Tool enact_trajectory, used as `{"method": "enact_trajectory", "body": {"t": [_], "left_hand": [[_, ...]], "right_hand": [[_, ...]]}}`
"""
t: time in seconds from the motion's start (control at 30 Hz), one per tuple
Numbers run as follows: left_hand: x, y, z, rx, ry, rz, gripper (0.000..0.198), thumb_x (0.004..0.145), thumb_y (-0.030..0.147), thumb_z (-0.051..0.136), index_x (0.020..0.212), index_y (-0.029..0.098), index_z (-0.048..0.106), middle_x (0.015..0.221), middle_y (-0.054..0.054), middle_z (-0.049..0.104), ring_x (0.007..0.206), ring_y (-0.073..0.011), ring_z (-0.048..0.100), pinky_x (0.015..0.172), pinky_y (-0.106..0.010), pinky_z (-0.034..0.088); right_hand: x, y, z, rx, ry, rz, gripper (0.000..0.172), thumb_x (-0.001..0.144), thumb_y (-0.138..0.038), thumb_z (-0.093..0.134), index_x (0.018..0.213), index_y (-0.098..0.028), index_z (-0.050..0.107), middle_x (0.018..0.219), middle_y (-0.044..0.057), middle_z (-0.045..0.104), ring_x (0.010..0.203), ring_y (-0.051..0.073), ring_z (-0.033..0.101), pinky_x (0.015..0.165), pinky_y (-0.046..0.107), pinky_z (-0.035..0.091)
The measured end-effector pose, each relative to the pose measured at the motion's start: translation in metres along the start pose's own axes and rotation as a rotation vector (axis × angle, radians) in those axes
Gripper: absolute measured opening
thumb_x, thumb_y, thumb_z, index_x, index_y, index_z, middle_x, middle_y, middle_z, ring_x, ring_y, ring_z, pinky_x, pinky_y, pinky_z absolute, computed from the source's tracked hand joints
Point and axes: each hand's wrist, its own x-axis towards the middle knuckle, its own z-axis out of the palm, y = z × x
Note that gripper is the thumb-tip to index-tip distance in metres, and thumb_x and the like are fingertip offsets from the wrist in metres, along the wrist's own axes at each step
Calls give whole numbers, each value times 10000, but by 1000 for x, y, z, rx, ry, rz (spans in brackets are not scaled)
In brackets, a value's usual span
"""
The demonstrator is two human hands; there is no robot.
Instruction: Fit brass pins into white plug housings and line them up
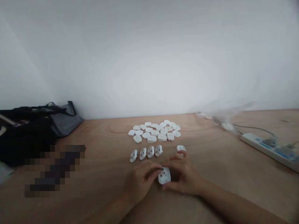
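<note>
Between the thumb and fingers of my right hand (185, 175) is an open white plug shell (164, 177), its hollow inside facing up. My left hand (143, 178) pinches a small dark part at the shell's upper left edge; what exactly it is, I cannot make out. Just beyond my hands several white plug shells (150, 151) stand tilted in a short row, with metal pins showing on some. Another white plug piece (181, 148) lies by itself beyond my right fingers.
Farther back, a cluster of white plug covers (154, 133) lies on the wooden table (105, 174). A white power strip (268, 147) and a clear plastic bag (225, 116) are at the right. A black bag (30, 133) and a pixelated dark object (58, 169) are at the left.
</note>
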Motion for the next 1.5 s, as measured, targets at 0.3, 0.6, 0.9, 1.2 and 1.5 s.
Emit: {"method": "enact_trajectory", "body": {"t": [0.3,0.6,0.9,1.2,1.5], "left_hand": [[3,-4,-1,38,36,150,137,833,191,628,927,212,725,900,-66,687,846,-189,625,767,-317,520],[1,-1,-6,141,-101,133,340,826,304,631,1160,239,625,1118,-101,601,1041,-247,548,912,-390,458],[0,-9,-8,36,-205,35,611,617,425,796,1157,204,612,1023,-91,655,946,-250,601,857,-364,486],[1,-6,-12,115,-138,-71,459,723,291,722,1157,203,603,1087,-95,651,1001,-249,590,894,-377,469],[0,-10,-9,156,-123,-123,465,706,236,707,1157,206,599,1098,-72,650,1014,-236,597,910,-356,470]], "right_hand": [[-4,6,5,-76,101,-9,610,616,-572,727,1106,-238,584,896,49,665,856,232,575,941,452,262],[-4,7,6,-92,103,-35,756,652,-576,701,1269,-231,433,960,60,661,900,244,579,980,466,229],[-5,12,5,-114,88,-41,910,527,-684,715,1263,-219,451,929,71,667,899,270,595,992,490,228],[1,9,-13,-119,-111,-21,745,606,-642,696,1217,-256,512,1143,86,610,985,274,536,928,456,291],[2,14,-4,-235,-123,112,137,848,-300,571,937,-293,674,938,17,654,885,213,536,830,413,314]]}}
